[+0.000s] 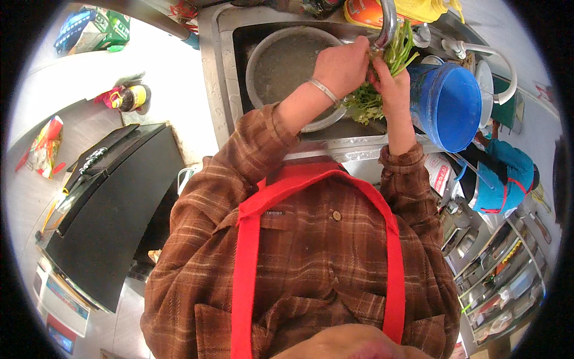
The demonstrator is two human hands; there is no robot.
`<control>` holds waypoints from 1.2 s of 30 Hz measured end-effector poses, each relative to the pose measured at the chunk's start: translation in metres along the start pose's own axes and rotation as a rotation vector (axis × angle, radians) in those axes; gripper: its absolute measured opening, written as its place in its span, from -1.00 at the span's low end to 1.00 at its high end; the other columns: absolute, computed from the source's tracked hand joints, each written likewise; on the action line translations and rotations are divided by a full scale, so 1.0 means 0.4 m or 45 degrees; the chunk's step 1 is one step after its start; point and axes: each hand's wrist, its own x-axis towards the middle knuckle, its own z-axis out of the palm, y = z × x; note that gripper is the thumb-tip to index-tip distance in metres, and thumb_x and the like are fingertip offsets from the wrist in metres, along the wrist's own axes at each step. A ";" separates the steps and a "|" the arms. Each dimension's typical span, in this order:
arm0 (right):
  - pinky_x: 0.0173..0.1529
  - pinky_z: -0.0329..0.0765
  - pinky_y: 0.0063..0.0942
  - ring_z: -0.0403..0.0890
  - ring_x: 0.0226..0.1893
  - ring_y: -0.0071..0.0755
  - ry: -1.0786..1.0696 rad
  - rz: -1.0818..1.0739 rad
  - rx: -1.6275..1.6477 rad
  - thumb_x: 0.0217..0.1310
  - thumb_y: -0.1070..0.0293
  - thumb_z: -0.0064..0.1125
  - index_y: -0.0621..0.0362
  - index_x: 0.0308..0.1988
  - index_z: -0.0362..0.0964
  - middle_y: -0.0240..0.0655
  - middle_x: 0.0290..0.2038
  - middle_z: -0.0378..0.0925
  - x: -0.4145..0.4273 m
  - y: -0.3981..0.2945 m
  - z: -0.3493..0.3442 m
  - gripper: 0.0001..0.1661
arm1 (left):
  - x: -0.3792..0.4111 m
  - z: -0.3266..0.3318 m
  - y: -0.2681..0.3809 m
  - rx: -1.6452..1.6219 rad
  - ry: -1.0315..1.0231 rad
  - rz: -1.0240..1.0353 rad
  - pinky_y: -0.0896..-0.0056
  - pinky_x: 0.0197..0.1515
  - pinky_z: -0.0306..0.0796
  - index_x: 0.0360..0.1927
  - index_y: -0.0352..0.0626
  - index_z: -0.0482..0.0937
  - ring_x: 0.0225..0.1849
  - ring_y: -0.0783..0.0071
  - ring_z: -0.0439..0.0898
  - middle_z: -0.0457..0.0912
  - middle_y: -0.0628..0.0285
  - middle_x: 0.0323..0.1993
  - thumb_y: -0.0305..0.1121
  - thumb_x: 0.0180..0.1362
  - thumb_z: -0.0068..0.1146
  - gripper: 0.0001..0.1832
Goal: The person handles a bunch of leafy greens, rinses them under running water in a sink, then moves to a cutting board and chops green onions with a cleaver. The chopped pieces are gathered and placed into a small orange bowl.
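Observation:
Both hands are over a metal sink (226, 89), below the curved spout of a metal faucet (388, 27). My right hand (391, 85) is closed around a bunch of leafy green stalks (400, 51), whose leaves hang beneath it. Close beside it, at the base of the bunch, my left hand (343, 65) has its fingers curled; what lies between those fingers is hidden. A silver bracelet circles the left wrist. Under and left of that hand, a large round basin (287, 67) of cloudy water stands in the sink.
A blue bucket (457, 107) stands right of the sink, near a white curved tap (504, 67). Yellow and orange packaging (363, 13) lies behind the faucet. At far right a person in blue (502, 175) works near metal shelves (502, 273). A bottle (134, 98) stands left.

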 end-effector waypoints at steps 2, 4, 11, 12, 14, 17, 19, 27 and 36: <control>-0.64 0.16 -0.74 0.28 -0.70 -0.68 0.086 0.077 0.161 0.08 0.33 0.03 0.15 -0.35 0.34 -0.47 -0.65 0.33 -0.006 -0.013 0.012 -0.86 | 0.011 0.019 -0.037 -0.422 -0.037 -0.150 0.24 -0.58 0.33 -0.43 -0.19 0.36 -0.57 0.17 0.51 0.52 0.07 -0.58 -0.33 0.04 -0.06 -0.86; -0.64 0.13 -0.73 0.22 -0.73 -0.69 0.058 0.100 0.285 0.09 0.33 0.02 0.14 -0.37 0.32 -0.48 -0.67 0.28 -0.010 -0.020 0.000 -0.87 | 0.020 0.010 -0.059 -1.275 -0.303 -0.581 0.39 -0.61 0.30 -0.43 -0.18 0.36 -0.61 0.34 0.48 0.52 0.15 -0.59 -0.34 0.06 -0.06 -0.87; -0.66 0.05 -0.68 0.10 -0.78 -0.68 -0.073 0.232 0.512 0.13 0.30 -0.04 0.16 -0.39 0.28 -0.46 -0.70 0.25 -0.006 -0.037 -0.024 -0.84 | -0.007 -0.027 -0.011 -1.438 -0.412 -0.614 0.59 -0.43 0.31 -0.29 -0.11 0.37 -0.49 0.63 0.42 0.51 0.35 -0.49 -0.29 0.15 -0.09 -0.86; -0.66 0.05 -0.68 0.10 -0.78 -0.68 -0.079 0.234 0.484 0.13 0.30 -0.04 0.16 -0.39 0.28 -0.46 -0.70 0.25 -0.005 -0.036 -0.027 -0.84 | -0.007 -0.032 -0.011 -1.287 -0.423 -0.515 0.59 -0.40 0.33 -0.29 -0.13 0.38 -0.46 0.62 0.44 0.52 0.35 -0.47 -0.27 0.16 -0.09 -0.84; -0.66 0.05 -0.68 0.11 -0.78 -0.68 -0.094 0.238 0.429 0.14 0.29 -0.03 0.17 -0.38 0.29 -0.46 -0.70 0.25 0.001 -0.033 -0.036 -0.83 | 0.002 -0.032 -0.024 -0.940 -0.358 -0.222 0.46 -0.44 0.36 -0.31 -0.15 0.41 -0.46 0.52 0.50 0.54 0.29 -0.49 -0.28 0.12 -0.07 -0.83; -0.66 0.04 -0.67 0.11 -0.77 -0.68 -0.164 0.192 0.360 0.14 0.27 -0.02 0.17 -0.37 0.30 -0.47 -0.70 0.24 0.006 -0.040 -0.041 -0.81 | 0.008 -0.049 -0.020 -0.417 -0.276 0.128 0.32 -0.43 0.38 -0.32 -0.11 0.45 -0.43 0.35 0.54 0.56 0.22 -0.49 -0.24 0.06 -0.02 -0.81; -0.66 0.04 -0.66 0.11 -0.77 -0.68 -0.181 0.170 0.303 0.14 0.26 -0.01 0.17 -0.37 0.30 -0.49 -0.70 0.23 0.006 -0.053 -0.039 -0.81 | 0.015 -0.061 -0.013 -0.223 -0.269 0.188 0.25 -0.42 0.38 -0.32 -0.05 0.47 -0.40 0.25 0.54 0.56 0.20 -0.48 -0.20 0.03 0.00 -0.80; -0.67 0.07 -0.66 0.15 -0.74 -0.70 -0.193 0.164 -0.170 0.13 0.21 0.03 0.15 -0.42 0.32 -0.53 -0.69 0.23 0.011 -0.043 -0.027 -0.76 | 0.012 -0.086 0.027 0.316 -0.191 0.214 0.20 -0.44 0.37 -0.33 -0.05 0.45 -0.40 0.16 0.51 0.53 0.21 -0.48 -0.22 0.04 -0.04 -0.82; -0.66 0.03 -0.66 0.12 -0.74 -0.70 -0.266 0.245 -0.175 0.08 0.21 0.04 0.17 -0.46 0.37 -0.56 -0.71 0.19 0.016 -0.059 -0.056 -0.76 | 0.023 -0.062 0.000 0.078 -0.288 0.352 0.13 -0.35 0.39 -0.35 -0.08 0.42 -0.34 0.10 0.50 0.52 0.14 -0.41 -0.29 0.07 -0.09 -0.86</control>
